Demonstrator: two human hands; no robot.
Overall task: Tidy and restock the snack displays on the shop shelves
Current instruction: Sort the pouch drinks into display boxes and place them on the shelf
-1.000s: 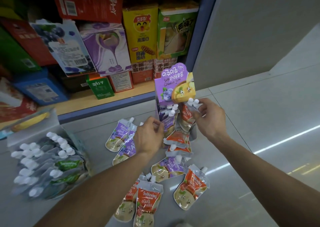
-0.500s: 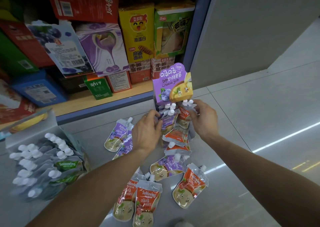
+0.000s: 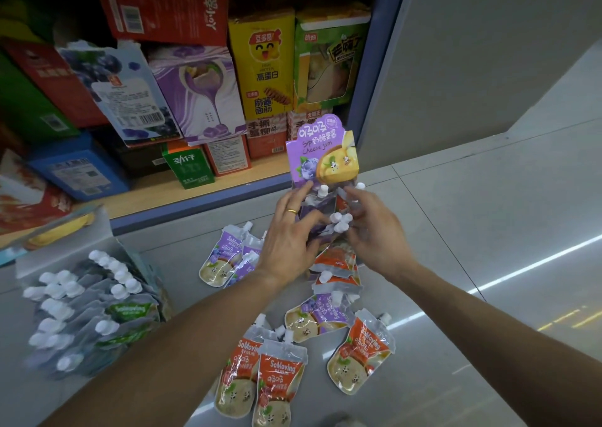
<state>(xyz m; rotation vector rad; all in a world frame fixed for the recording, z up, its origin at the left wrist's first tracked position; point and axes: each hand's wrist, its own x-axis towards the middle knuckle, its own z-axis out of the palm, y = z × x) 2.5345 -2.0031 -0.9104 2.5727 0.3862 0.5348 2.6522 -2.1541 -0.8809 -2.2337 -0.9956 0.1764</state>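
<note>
1. Both hands have closed in on the hanging display strip (image 3: 322, 152) at the centre of the frame; a second ago they were lower and further apart, the right one pinching a single pouch by its cap.
2. The left hand (image 3: 290, 240), with a ring on one finger, now has its fingers spread against the purple pouches just under the header card, touching them without a clear curl round any one; call its grip wide.
3. The right hand (image 3: 374, 227) has its fingers bent in around the cluster of white caps (image 3: 340, 223) on the strip, and its grip looks narrow, apparently pinching a cap, though the blur leaves that uncertain.
4. My reading: a pouch is being seated on the strip, so restocking is under way, not finished.
5. Loose pouches (image 3: 360, 355) lie scattered on the floor (image 3: 488, 231) across the lower centre of the frame, orange and purple ones mixed, so much is left to hang.
6. A box of pouches (image 3: 94, 309) with white caps sits at lower left, below the shelf (image 3: 195, 195) of snack cartons.
</note>
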